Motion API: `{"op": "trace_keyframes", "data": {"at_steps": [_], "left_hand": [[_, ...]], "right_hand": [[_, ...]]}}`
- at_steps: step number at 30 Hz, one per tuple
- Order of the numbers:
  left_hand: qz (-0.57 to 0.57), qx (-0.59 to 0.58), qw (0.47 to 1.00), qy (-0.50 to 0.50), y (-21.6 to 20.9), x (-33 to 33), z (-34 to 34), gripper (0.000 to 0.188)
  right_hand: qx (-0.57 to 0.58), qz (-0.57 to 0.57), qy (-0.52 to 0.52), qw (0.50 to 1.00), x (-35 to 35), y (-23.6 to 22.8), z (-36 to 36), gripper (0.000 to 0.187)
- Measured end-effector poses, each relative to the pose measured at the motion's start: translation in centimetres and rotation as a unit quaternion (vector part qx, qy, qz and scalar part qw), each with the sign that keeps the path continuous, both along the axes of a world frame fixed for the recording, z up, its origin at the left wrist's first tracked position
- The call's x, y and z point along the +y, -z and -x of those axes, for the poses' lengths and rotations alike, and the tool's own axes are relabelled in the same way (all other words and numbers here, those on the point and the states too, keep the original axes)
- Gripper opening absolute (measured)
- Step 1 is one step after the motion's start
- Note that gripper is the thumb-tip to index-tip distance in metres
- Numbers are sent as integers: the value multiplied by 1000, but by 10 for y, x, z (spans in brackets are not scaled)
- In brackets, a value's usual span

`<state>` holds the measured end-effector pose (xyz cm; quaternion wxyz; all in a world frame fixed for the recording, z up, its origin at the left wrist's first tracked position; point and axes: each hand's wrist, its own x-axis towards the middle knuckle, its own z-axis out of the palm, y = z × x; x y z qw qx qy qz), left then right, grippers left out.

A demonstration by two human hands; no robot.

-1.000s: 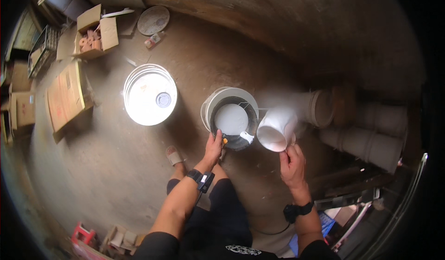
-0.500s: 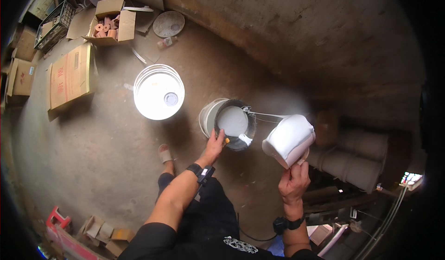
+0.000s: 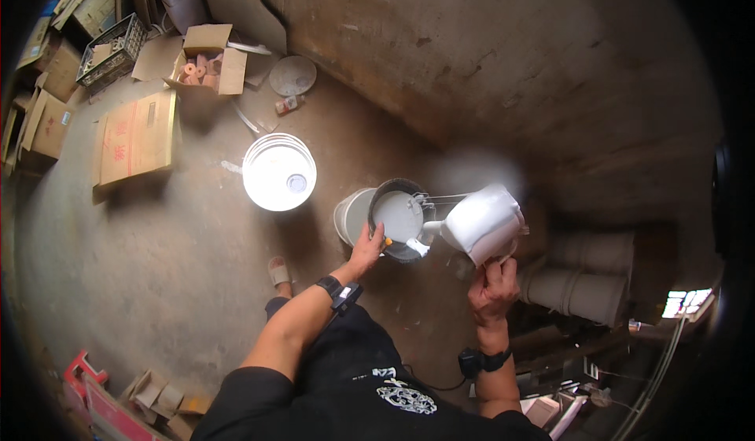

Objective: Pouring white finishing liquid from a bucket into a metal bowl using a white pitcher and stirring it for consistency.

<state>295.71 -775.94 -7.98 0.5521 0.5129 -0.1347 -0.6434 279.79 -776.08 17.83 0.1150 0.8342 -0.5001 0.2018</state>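
Observation:
My left hand (image 3: 366,250) grips the near left rim of a dark round vessel (image 3: 375,205) with white liquid in it; whether it is a sieve or a pail I cannot tell. It sits against a pale bucket (image 3: 346,219), partly hidden behind it. Beside the fingers are a small orange piece (image 3: 388,241) and a white-coated lump (image 3: 418,247) on the rim. In my right hand (image 3: 494,290), closed at its lower side, a white-coated jug (image 3: 484,219) tips left. White liquid runs from it toward the dark vessel in a thick stream and thin strands.
A white bucket (image 3: 248,183) stands on the floor to the left. Farther back are a flat carton (image 3: 138,138), an open box (image 3: 232,71) of reddish cylinders, a round lid (image 3: 292,76) and a bottle (image 3: 289,105). Large pale cylinders (image 3: 578,291) lie at right, beside the wall.
The jug has moved slightly left toward the dark vessel, and a thicker stream now leaves it. My left hand keeps hold of the rim. The whole view has shifted a little.

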Motion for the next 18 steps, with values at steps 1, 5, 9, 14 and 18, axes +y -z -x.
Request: {"op": "trace_keyframes", "data": {"at_steps": [1, 5, 9, 14, 18], "left_hand": [[31, -50, 998, -21, 12, -1, 1, 48], [48, -87, 995, 26, 10, 1, -9, 48], [73, -40, 996, 24, 3, 7, -18, 51], [48, 27, 998, 20, -24, 21, -27, 52], [62, 12, 998, 17, -24, 19, -32, 55]], "right_hand": [[1, 12, -7, 1000, 2, -2, -3, 17], [5, 47, -11, 999, 12, -16, -12, 17], [48, 80, 19, 995, 29, -28, -17, 17], [27, 123, -23, 992, 33, -43, -18, 20], [30, 131, -48, 990, 31, -55, -23, 21]]}}
